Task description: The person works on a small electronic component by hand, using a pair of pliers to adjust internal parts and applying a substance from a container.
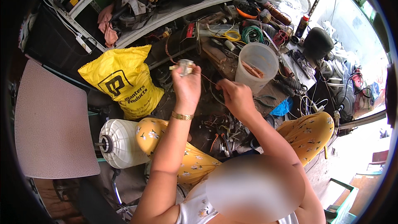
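Note:
Raised in front of me, my left hand (187, 88) is closed around a small clear part with brass-coloured pieces (185, 66); its exact kind is too small to make out. A thin copper-coloured wire (208, 79) stretches from beside that part toward my right hand (237, 98). The fingers of my right hand are pinched on the wire's other end, close to the near left side of a translucent plastic bucket (244, 79). Several copper-coloured pieces (253, 70) lie inside the bucket.
A yellow sack (141, 93) stands at left, near a white ribbed plastic drum (120, 145) and a chair (56, 120). Orange-handled pliers (214, 142) lie among scraps below my hands. Green wire coils (253, 34), yellow cable (232, 37) and tools crowd the far bench.

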Action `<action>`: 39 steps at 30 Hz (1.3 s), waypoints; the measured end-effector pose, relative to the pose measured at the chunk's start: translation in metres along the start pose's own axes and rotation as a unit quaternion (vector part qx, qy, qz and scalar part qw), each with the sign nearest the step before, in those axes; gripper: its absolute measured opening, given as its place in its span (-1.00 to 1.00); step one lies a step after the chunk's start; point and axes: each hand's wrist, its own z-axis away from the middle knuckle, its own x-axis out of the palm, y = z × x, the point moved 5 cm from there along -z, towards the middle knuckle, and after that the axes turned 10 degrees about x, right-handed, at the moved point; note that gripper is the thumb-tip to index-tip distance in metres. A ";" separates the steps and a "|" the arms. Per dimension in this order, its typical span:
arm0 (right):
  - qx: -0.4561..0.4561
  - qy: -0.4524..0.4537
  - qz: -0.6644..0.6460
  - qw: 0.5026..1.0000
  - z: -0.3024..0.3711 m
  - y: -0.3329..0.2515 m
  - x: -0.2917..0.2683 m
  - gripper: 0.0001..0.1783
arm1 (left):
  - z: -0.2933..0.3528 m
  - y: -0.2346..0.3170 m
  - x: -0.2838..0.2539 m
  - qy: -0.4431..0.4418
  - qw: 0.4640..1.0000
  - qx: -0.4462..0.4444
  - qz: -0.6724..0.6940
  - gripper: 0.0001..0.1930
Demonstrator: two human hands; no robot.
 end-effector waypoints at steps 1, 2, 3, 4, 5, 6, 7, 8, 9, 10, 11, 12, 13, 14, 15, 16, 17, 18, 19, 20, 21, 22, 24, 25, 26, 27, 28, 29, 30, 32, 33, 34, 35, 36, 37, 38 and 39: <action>0.000 0.008 0.009 1.000 0.012 0.007 -0.007 -0.84 | -0.005 0.010 -0.001 0.000 1.000 0.002 0.025 -0.82; -0.002 0.016 0.016 1.000 0.023 0.014 -0.016 -0.85 | -0.009 0.020 0.000 -0.011 1.000 0.015 0.025 -0.83; 0.022 0.024 0.014 0.999 0.028 0.024 -0.031 -0.85 | -0.009 0.024 0.004 -0.010 1.000 0.026 0.010 -0.83; 0.042 0.030 0.010 0.999 0.029 0.030 -0.048 -0.86 | -0.007 0.029 0.008 -0.008 0.999 0.040 -0.005 -0.83; 0.039 0.060 0.051 0.996 0.023 0.033 -0.072 -0.85 | -0.005 0.027 0.009 -0.007 1.000 0.030 0.000 -0.83; 0.041 0.093 0.091 0.991 0.014 0.034 -0.095 -0.85 | -0.002 0.021 0.009 -0.005 1.000 0.015 0.002 -0.82; 0.044 0.099 0.165 0.980 0.001 0.031 -0.113 -0.85 | -0.001 0.017 0.010 -0.006 1.000 0.001 0.004 -0.82; 0.046 0.106 0.238 0.964 -0.013 0.030 -0.128 -0.85 | 0.001 0.013 0.009 -0.003 1.000 -0.007 -0.003 -0.82; 0.023 0.107 0.289 0.951 -0.026 0.030 -0.142 -0.86 | 0.003 0.007 0.009 -0.002 1.000 -0.018 -0.008 -0.82; 0.000 0.105 0.341 0.934 -0.037 0.031 -0.152 -0.87 | 0.006 0.001 0.009 0.000 1.000 -0.029 -0.011 -0.82; -0.002 0.069 0.397 0.915 -0.050 0.036 -0.153 -0.87 | 0.007 -0.002 0.010 -0.014 0.999 -0.028 -0.016 -0.82; -0.003 0.029 0.451 0.892 -0.062 0.042 -0.152 -0.88 | 0.008 -0.002 0.009 -0.013 0.999 -0.031 -0.020 -0.81; -0.003 -0.011 0.504 0.864 -0.070 0.049 -0.151 -0.88 | 0.008 -0.002 0.008 -0.011 0.999 -0.034 -0.023 -0.81; -0.005 -0.049 0.538 0.842 -0.075 0.053 -0.147 -0.88 | 0.008 -0.006 0.007 -0.010 0.999 -0.037 -0.026 -0.81; -0.011 -0.088 0.567 0.819 -0.082 0.052 -0.136 -0.88 | 0.009 -0.008 0.006 -0.008 0.999 -0.043 -0.025 -0.81; -0.017 -0.127 0.592 0.795 -0.085 0.052 -0.123 -0.88 | 0.009 -0.010 0.005 -0.006 0.998 -0.049 -0.027 -0.81; -0.023 -0.150 0.602 0.784 -0.087 0.051 -0.109 -0.88 | 0.010 -0.011 0.004 -0.004 0.998 -0.053 -0.028 -0.81; -0.034 -0.173 0.608 0.774 -0.090 0.048 -0.089 -0.88 | 0.010 -0.007 0.002 -0.001 0.998 -0.053 -0.033 -0.81; -0.040 -0.193 0.618 0.761 -0.091 0.051 -0.078 -0.89 | 0.011 -0.009 0.003 -0.002 0.998 -0.062 -0.031 -0.82; -0.046 -0.211 0.605 0.766 -0.091 0.060 -0.066 -0.89 | 0.014 -0.012 0.004 -0.003 0.997 -0.071 -0.030 -0.82; -0.051 -0.227 0.593 0.771 -0.091 0.065 -0.056 -0.89 | 0.015 -0.015 0.007 -0.007 0.996 -0.080 -0.028 -0.83; -0.057 -0.242 0.580 0.776 -0.092 0.071 -0.051 -0.88 | 0.015 -0.020 0.011 -0.019 0.996 -0.083 -0.025 -0.83; -0.044 -0.230 0.523 0.820 -0.095 0.068 -0.053 -0.81 | 0.019 -0.025 0.013 -0.024 0.995 -0.092 -0.012 -0.83; -0.067 -0.182 0.466 0.863 -0.094 0.048 -0.061 -0.80 | 0.022 -0.023 0.012 -0.015 0.996 -0.091 -0.015 -0.83; -0.087 -0.132 0.405 0.900 -0.094 0.031 -0.068 -0.79 | 0.022 -0.019 0.009 -0.012 0.996 -0.092 -0.015 -0.82; -0.095 -0.067 0.328 0.937 -0.092 0.016 -0.075 -0.73 | 0.024 -0.024 0.008 -0.011 0.994 -0.104 -0.013 -0.82; -0.109 -0.073 0.236 0.963 -0.091 0.006 -0.067 -0.73 | 0.023 -0.026 0.011 -0.012 0.993 -0.114 -0.013 -0.82; -0.121 -0.078 0.142 0.979 -0.088 -0.005 -0.058 -0.73 | 0.026 -0.028 0.012 -0.020 0.993 -0.109 -0.044 -0.83; -0.129 -0.079 0.049 0.987 -0.085 -0.014 -0.052 -0.73 | 0.027 -0.031 0.013 -0.020 0.993 -0.111 -0.041 -0.83; -0.103 -0.085 0.077 0.988 -0.083 -0.020 -0.036 -0.76 | 0.029 -0.033 0.013 -0.016 0.993 -0.111 -0.040 -0.83; -0.095 -0.091 0.092 0.987 -0.084 -0.022 -0.029 -0.76 | 0.028 -0.033 0.015 -0.028 0.994 -0.104 -0.035 -0.83; -0.106 -0.085 0.049 0.990 -0.081 -0.025 -0.025 -0.78 | 0.026 -0.033 0.014 -0.040 0.994 -0.096 -0.029 -0.83; -0.118 -0.078 0.005 0.990 -0.077 -0.027 -0.021 -0.79 | 0.024 -0.032 0.014 -0.051 0.994 -0.088 -0.024 -0.83; -0.128 -0.074 -0.039 0.988 -0.071 -0.029 -0.017 -0.79 | 0.023 -0.032 0.010 -0.041 0.994 -0.095 -0.024 -0.82; -0.146 -0.057 -0.038 0.987 -0.065 -0.031 -0.013 -0.80 | 0.022 -0.031 0.006 -0.031 0.994 -0.101 -0.023 -0.81; -0.159 -0.049 -0.040 0.985 -0.062 -0.028 -0.007 -0.80 | 0.022 -0.030 0.001 -0.020 0.994 -0.107 -0.023 -0.79; -0.168 -0.038 -0.041 0.984 -0.060 -0.024 -0.003 -0.81 | 0.023 -0.031 0.004 -0.012 0.993 -0.116 -0.018 -0.79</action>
